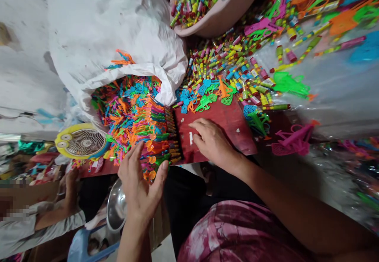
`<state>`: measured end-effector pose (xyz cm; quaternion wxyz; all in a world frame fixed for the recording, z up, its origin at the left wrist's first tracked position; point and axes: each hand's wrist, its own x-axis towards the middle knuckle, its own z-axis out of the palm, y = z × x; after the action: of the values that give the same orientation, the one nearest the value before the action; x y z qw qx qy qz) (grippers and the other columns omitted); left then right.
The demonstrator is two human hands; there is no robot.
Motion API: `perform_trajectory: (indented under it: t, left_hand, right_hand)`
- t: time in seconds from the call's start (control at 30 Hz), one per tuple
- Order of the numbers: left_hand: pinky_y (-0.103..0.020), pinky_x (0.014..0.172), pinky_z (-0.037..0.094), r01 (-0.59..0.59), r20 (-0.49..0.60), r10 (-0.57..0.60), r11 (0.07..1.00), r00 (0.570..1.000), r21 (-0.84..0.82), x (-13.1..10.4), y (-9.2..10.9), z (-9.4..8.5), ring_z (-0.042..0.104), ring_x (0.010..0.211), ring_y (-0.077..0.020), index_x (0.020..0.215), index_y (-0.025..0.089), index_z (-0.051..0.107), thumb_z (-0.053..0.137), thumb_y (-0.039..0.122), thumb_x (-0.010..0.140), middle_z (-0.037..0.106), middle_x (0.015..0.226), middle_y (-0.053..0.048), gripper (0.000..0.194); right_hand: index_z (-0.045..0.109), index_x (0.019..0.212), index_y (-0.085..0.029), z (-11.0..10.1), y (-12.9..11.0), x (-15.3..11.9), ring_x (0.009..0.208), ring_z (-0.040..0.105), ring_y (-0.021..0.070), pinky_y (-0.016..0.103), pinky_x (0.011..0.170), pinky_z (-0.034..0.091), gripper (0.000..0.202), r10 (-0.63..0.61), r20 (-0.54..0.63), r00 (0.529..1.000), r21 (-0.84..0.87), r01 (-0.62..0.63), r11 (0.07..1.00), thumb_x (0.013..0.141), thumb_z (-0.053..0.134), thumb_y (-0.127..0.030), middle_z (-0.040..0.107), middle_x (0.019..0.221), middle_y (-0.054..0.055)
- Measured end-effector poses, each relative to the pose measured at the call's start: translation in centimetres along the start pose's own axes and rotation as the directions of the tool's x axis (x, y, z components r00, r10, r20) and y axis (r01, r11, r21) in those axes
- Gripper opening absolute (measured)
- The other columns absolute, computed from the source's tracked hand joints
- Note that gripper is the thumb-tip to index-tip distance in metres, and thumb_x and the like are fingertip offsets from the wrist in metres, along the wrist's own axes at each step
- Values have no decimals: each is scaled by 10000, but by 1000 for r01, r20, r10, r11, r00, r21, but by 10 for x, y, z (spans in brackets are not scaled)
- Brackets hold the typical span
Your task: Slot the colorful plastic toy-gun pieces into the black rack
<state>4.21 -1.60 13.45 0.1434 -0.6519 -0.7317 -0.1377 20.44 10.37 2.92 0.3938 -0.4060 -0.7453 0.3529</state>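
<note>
My left hand point(140, 187) is raised at the near end of a stack of small plastic toys point(154, 135) with orange, green, blue and pink parts. Its thumb and fingers are spread apart, and nothing shows in the grip. Over the red board point(227, 119) hovers my right hand point(211, 143), fingers loosely bent and apart, holding nothing visible. Just left of its fingertips lies a small white scrap point(191, 138). Beyond the board's far edge are flat plastic toys in blue point(186, 100), green point(207, 102) and orange point(224, 90).
A white sack point(118, 25) spills plastic pieces at left, beside a yellow fan point(85, 141). A pink tub point(219, 19) holds small labelled tubes, with more tubes point(233, 62) heaped in front. Bagged pieces lie at right. Another person's arm point(71, 191) is at lower left, near a metal bowl point(116, 206).
</note>
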Motion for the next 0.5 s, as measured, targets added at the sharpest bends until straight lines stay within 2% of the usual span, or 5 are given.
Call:
perform_trajectory:
  t: [0.13, 0.27, 0.37, 0.5]
  left_hand:
    - [-517, 1148, 323, -6, 32, 7, 1000, 999, -25, 5, -3, 5, 553, 1235, -275, 1410, 300, 452, 624, 436, 899, 600, 1328, -88, 556]
    - [-515, 1142, 331, 23, 26, -21, 999, 999, -48, 5, -8, 8, 591, 1161, -254, 1376, 298, 480, 601, 388, 917, 627, 1267, -75, 483]
    - [-506, 1129, 347, 13, -1, -13, 998, 1000, -57, 4, -10, 10, 589, 1161, -256, 1359, 276, 488, 595, 380, 916, 623, 1254, -84, 468]
    - [-504, 1130, 344, -6, -16, 5, 998, 1000, -64, 4, -13, 14, 585, 1168, -254, 1335, 245, 491, 574, 338, 925, 626, 1232, -92, 428]
  right_hand:
    - [666, 1136, -145, -4, -3, 3, 1085, 595, 224, 334, 979, 445, 298, 14, 41, 999, -46, -13, 999, 902, 488, -93, 667, 1108, 113]
    - [684, 1121, -168, -12, -16, 18, 1035, 625, 223, 328, 924, 463, 267, 12, 185, 983, -119, 11, 993, 908, 527, -136, 678, 1094, 106]
    - [703, 1083, -186, -15, -31, 37, 1012, 650, 230, 323, 870, 476, 242, -9, 295, 955, -176, 64, 982, 903, 547, -146, 697, 1082, 101]
    - [722, 1036, -172, -5, -45, 57, 1002, 679, 252, 317, 790, 485, 207, -35, 456, 889, -216, 148, 965, 893, 573, -164, 728, 1075, 116]
